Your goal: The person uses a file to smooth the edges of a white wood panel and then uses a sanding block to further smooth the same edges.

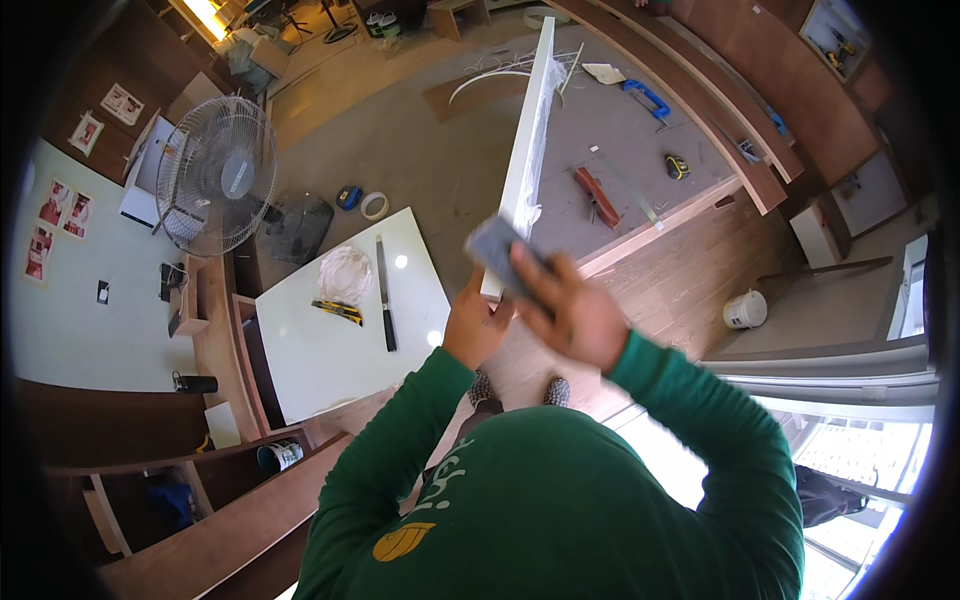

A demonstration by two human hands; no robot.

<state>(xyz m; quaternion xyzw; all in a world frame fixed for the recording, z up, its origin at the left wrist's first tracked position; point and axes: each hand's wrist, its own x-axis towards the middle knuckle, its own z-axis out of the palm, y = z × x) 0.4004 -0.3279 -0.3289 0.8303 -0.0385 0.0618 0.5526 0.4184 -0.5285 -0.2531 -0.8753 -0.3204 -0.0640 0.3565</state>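
A long narrow white board (527,140) stretches away from me over the grey work surface, with crinkled clear film along its right side. My left hand (478,328) is closed around its near end, thumb on the near side. In my right hand (575,315) is a flat grey block (492,248), gripped from above and held against or just over the board's near end; motion blurs it, so contact is hard to judge. To the left lies a white panel (300,370) carrying a long flat file (386,300) with a black handle, a yellow-black utility knife (338,312) and a whitish round bundle (345,274).
A standing fan (215,175) is at the left. On the grey surface (400,140) lie a masking tape roll (374,206), a blue tape measure (349,197), a red tool (597,197), a yellow-black tape measure (677,166) and a blue clamp (647,101). A white bucket (745,310) stands right.
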